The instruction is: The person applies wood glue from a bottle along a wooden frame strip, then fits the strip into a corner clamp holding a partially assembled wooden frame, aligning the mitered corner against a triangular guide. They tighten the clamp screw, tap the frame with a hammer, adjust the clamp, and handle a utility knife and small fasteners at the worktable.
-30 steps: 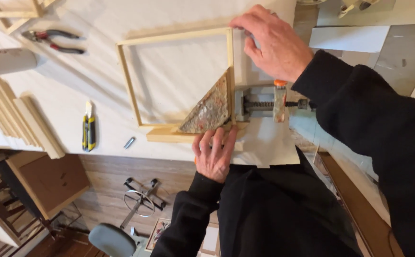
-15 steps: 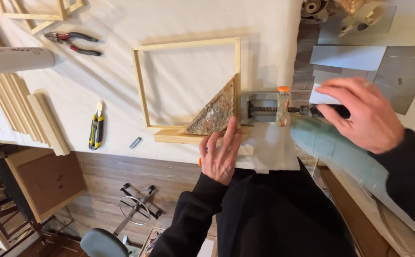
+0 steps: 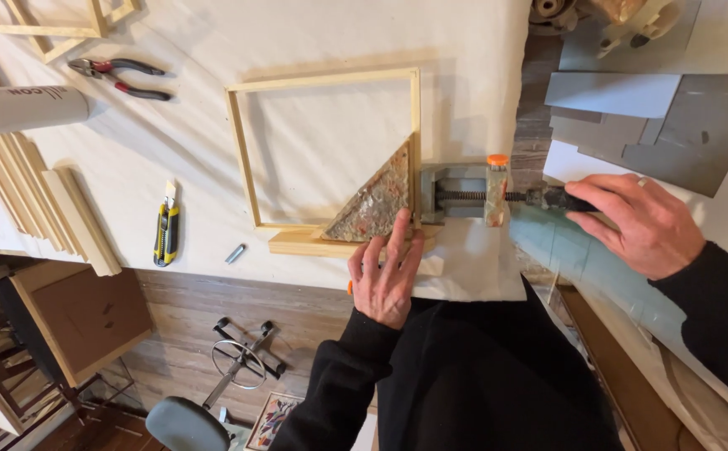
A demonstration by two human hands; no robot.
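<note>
A square wooden frame [image 3: 247, 159] lies on white cloth [image 3: 314, 33]. A mottled triangular block [image 3: 376, 205] fills its near right corner. A grey clamp [image 3: 464, 196] with an orange cap grips that corner from the right. My right hand [image 3: 635, 221] is closed around the clamp's dark handle at the right. My left hand [image 3: 385, 271] lies flat, fingers spread, on the wooden strip [image 3: 301, 242] along the frame's near edge, fingertips touching the triangular block.
A yellow utility knife [image 3: 166, 234] and a small metal piece [image 3: 234, 253] lie left of the frame. Red-handled pliers [image 3: 121, 78], a cardboard tube [image 3: 21, 108], stacked wooden strips [image 3: 38, 209] and another frame [image 3: 55, 21] sit further left. Grey card sheets [image 3: 631, 108] lie at the right.
My right hand left the frame's far right corner, moved right and took hold of the clamp handle. My left hand stays pressed at the near corner.
</note>
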